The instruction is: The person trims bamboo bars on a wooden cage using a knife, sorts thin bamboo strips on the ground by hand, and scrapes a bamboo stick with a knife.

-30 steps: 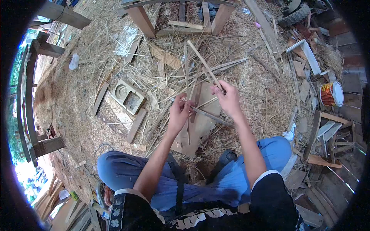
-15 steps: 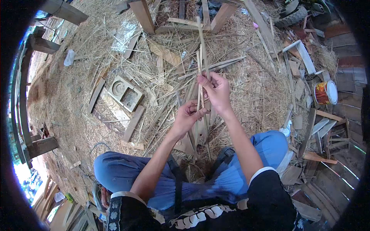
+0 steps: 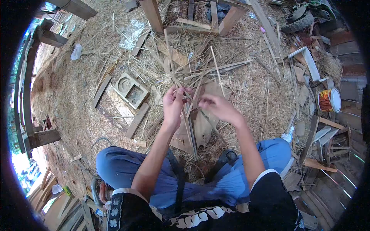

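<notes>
My left hand point(image 3: 174, 106) is closed on thin wooden strips, pinching them between thumb and fingers above the straw-covered ground. One long strip point(image 3: 168, 50) rises from this grip toward the top, and others cross at angles below it. My right hand point(image 3: 221, 108) is just to the right, its fingers bent beside a diagonal strip point(image 3: 208, 119). Blur hides whether those fingers touch it. Beneath both hands lies a flat brown board point(image 3: 204, 129), with more loose strips around it. A pale narrow strip point(image 3: 216, 65) slants up beyond my right hand.
Left of my hands sits a wooden block with a round and a rectangular recess point(image 3: 131, 91). A wooden frame point(image 3: 185, 29) stands ahead. A paint bucket point(image 3: 328, 100), scrap wood point(image 3: 327, 131) and a tyre point(image 3: 298, 23) are on the right. Straw covers the ground.
My right hand has come away from my left, moving right and down. My left hand has shifted left and up, and the strips now fan out and cross rather than standing nearly parallel.
</notes>
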{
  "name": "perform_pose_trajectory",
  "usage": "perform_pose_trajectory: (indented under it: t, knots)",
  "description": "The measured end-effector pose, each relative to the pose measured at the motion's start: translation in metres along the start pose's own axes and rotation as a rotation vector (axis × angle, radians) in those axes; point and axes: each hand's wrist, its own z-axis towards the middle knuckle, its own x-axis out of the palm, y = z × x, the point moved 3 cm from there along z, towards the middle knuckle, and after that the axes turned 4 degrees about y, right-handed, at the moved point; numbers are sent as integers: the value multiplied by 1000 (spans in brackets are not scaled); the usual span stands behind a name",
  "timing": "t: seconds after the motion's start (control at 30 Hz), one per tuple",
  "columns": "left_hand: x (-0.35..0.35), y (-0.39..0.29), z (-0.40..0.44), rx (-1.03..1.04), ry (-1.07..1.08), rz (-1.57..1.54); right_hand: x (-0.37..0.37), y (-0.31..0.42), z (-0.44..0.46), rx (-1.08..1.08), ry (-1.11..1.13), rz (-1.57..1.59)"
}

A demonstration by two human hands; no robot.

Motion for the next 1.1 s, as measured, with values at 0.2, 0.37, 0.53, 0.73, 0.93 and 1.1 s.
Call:
perform_pose_trajectory:
  t: [0.2,0.37,0.53,0.73,0.93,1.1]
  knots:
    - [-2,2,2,-24,-31,-101,5,3,-1,65,160,147]
    - [0,2,2,-31,-59,-5,-5,-5,2,-101,-80,226]
    - [8,5,0,-29,45,116,-8,6,-3,-48,-45,457]
    - [10,9,-1,-42,103,219,-13,18,-7,-81,-19,601]
    - [14,2,-3,-65,126,254,-11,12,0,-114,-106,680]
    - [17,0,-5,-15,223,324,-14,19,0,-97,-221,721]
